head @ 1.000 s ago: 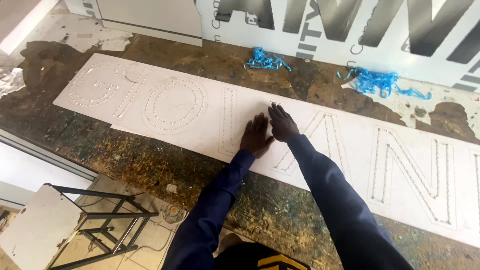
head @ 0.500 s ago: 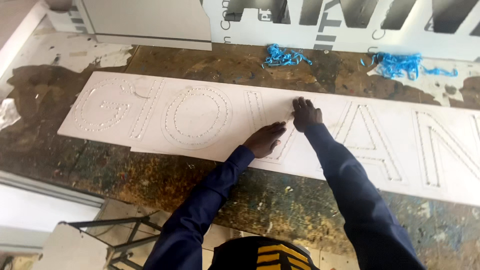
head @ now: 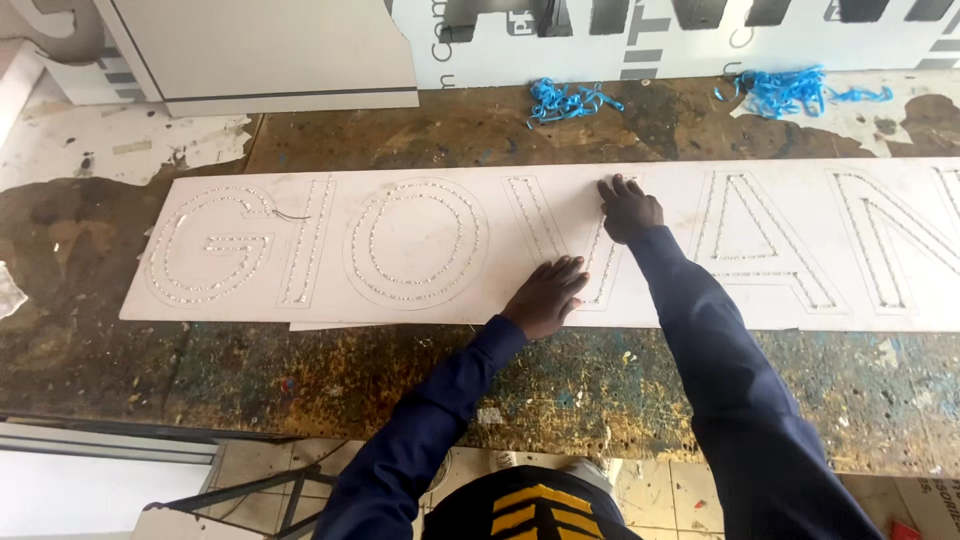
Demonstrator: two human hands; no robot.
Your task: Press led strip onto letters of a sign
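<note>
A long white sign panel [head: 470, 225] with large outlined letters, studded with rows of small holes, lies flat on a paint-stained workbench [head: 400, 380]. My left hand [head: 547, 293] rests palm down on the panel's near edge, at the bottom of a V-shaped letter. Farther back, my right hand [head: 627, 207] presses its fingertips on the panel at the top of that same letter. Neither hand holds anything. Both arms wear dark blue sleeves.
Two tangles of blue plastic strips [head: 567, 100] [head: 790, 90] lie at the back of the bench. A white board [head: 270, 50] and a white panel with cut-out dark letters [head: 680, 35] lean behind them. A metal stand [head: 250, 490] sits on the tiled floor below.
The view has shifted, so the panel's left letters sit more central. My hands have spread apart: the right reached toward the panel's far edge, the left stayed near the front edge.
</note>
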